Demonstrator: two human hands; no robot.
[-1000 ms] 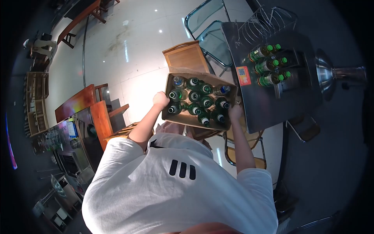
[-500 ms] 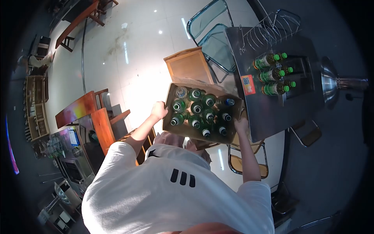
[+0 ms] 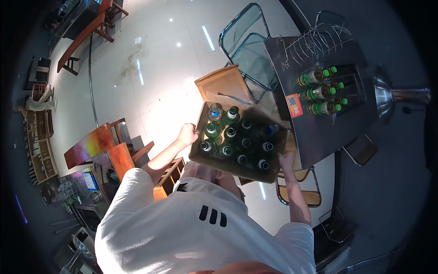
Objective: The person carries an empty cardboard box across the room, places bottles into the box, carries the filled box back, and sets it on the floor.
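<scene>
A cardboard box [image 3: 219, 165] with its flap [image 3: 224, 86] folded outward is held up in front of my body. Several green glass bottles [image 3: 230, 133] stand in it, necks up, and one clear bottle [image 3: 214, 113] with a blue label is at the far left corner. My left hand [image 3: 187, 134] is closed on the box's left edge. On the right side, my right hand [image 3: 287, 161] grips the near right edge; its fingertips are partly hidden. Shadow covers the right part of the box.
To the right, a dark table [image 3: 315, 144] bears several green-capped bottles [image 3: 321, 92], a red QR card [image 3: 294, 105] and a wire rack [image 3: 315, 43]. A metal-framed chair [image 3: 248, 45] stands beyond the box. Wooden tables [image 3: 89, 145] and a person [image 3: 41, 102] are to the left.
The box has come slightly lower in view and turned a little clockwise, with both hands still gripping it. The bottles lean differently. The surroundings have shifted slightly in view.
</scene>
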